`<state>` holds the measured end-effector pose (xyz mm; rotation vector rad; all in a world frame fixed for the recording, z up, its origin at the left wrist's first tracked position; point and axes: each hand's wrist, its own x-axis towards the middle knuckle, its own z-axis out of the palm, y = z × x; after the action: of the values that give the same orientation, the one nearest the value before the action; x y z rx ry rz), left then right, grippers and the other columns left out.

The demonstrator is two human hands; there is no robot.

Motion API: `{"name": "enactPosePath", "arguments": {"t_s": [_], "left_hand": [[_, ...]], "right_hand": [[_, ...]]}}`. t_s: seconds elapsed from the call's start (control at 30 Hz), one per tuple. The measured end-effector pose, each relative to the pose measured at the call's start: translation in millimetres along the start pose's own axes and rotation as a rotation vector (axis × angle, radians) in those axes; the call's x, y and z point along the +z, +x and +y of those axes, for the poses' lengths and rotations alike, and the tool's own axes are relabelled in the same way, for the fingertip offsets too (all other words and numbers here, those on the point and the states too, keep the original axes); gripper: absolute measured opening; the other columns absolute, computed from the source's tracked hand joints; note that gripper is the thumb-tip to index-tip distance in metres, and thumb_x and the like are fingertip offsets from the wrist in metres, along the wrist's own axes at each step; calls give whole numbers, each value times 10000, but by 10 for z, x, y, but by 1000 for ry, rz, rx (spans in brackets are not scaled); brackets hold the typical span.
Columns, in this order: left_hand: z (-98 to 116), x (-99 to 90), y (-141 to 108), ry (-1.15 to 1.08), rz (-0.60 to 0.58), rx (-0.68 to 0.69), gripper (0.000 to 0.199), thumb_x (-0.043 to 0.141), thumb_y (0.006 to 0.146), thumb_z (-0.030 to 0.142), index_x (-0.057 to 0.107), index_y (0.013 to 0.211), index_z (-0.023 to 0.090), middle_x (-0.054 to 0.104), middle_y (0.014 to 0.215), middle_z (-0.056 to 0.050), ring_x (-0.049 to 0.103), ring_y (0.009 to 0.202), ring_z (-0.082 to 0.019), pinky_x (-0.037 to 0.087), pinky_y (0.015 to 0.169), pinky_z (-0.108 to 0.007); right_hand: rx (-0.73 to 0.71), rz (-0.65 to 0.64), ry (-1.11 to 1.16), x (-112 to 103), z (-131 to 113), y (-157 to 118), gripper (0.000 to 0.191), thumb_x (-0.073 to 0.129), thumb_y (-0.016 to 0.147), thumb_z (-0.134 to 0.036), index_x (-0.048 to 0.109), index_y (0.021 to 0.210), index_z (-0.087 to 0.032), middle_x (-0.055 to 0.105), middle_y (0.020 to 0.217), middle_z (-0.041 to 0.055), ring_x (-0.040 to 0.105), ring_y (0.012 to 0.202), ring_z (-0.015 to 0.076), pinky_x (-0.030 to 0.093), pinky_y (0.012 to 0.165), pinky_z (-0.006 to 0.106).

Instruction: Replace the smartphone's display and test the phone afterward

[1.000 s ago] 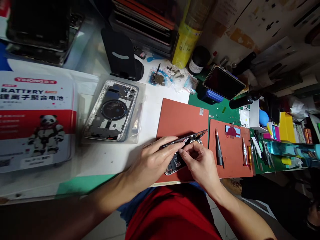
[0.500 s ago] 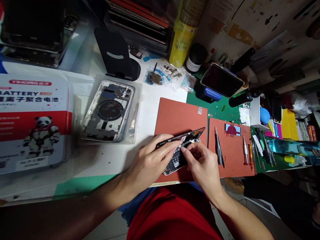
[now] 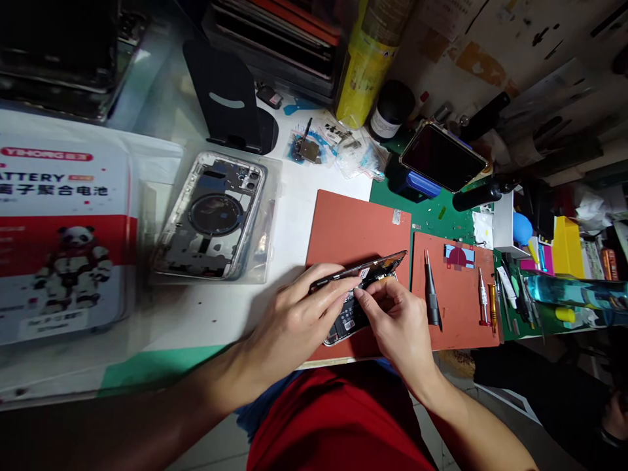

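An opened smartphone lies on the red-brown mat, its screen point(image 3: 387, 265) raised at a slant above its body point(image 3: 345, 327). My left hand point(image 3: 292, 320) is closed around the left part of the screen, thumb below and fingers along it. Inside the body a dark battery with a white label shows partly. My right hand point(image 3: 402, 320) is closed in a pinch over the phone's inner parts, near the gap under the screen. Whatever lies between those fingertips is hidden. To the right of this hand rests a pair of dark tweezers point(image 3: 432, 294).
The red-brown mat point(image 3: 353, 222) adjoins a second one point(image 3: 456, 311) bearing two screwdrivers point(image 3: 483, 297). Left of me are a bagged phone housing point(image 3: 213, 216), a battery box point(image 3: 63, 216) and a black stand point(image 3: 223, 98). A phone point(image 3: 444, 157) leans at the back; someone's hand point(image 3: 615, 415) shows lower right.
The whole view has shifted slightly. Both hands keep nearly the same pose at the phone, and the screen stays raised.
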<state>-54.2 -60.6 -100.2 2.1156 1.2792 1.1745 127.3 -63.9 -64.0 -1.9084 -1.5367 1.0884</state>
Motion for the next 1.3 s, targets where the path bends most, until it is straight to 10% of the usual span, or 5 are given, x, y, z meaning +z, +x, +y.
{"name": "enactPosePath", "arguments": {"t_s": [1.3], "left_hand": [[-32,40,-28,7,7,2,309,665,981,50,721,1254,182,725,1167,-50,713,1077,-168,578,1014,-307]], "right_hand": [[71,-94,89,-36,81,57,332,698,912,-501,606,762,-219,518,577,-49,408,517,107,298,490,237]]}}
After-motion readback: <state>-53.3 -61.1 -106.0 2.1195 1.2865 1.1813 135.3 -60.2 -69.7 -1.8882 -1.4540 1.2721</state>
